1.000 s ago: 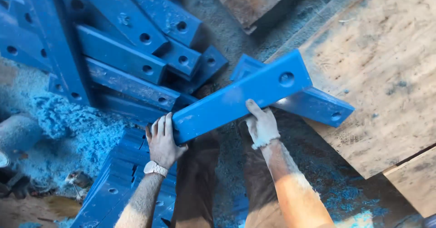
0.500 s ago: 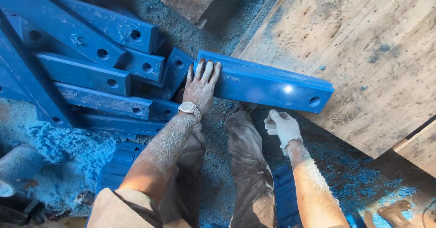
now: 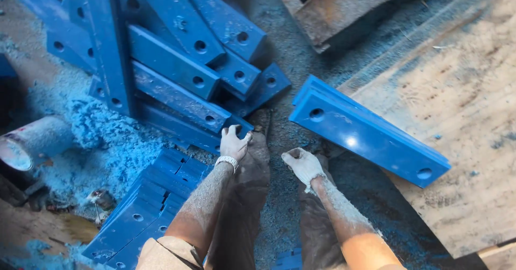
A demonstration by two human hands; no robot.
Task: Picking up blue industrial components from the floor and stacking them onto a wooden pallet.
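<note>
1. The wooden board (image 3: 462, 103) fills the right side of the frame, pale and dusted with blue; it is the biggest flat surface here, and a weathered plank (image 3: 344, 12) lies at the top centre beyond it.
2. The heap of blue bars (image 3: 172, 60) takes the upper left, long painted pieces with bolt holes, crossed over one another at several angles. A neater stack of blue plates (image 3: 145, 205) lies at lower left, beside loose blue powder (image 3: 102, 135) spread over the ground.
3. The single blue bar (image 3: 365, 133) lies right of centre, slanting from the upper middle down toward the right, one end on the gritty ground and the rest over the board's edge. Neither hand touches it.
4. A grey cylinder (image 3: 32, 141) lies on its side at the left edge.
5. The left hand (image 3: 234, 142) sits at centre frame with fingers curled over the end of a bar at the bottom of the heap; it seems a light hold, not a full wrap.
6. The right hand (image 3: 302, 163) hangs just right of it, loosely closed and holding nothing, near the single blue bar's lower edge.
7. As a judgement: lifting that low bar well calls for a full wrap near its end, fingers kept clear of overlapping bars, and a straight pull toward the body.
</note>
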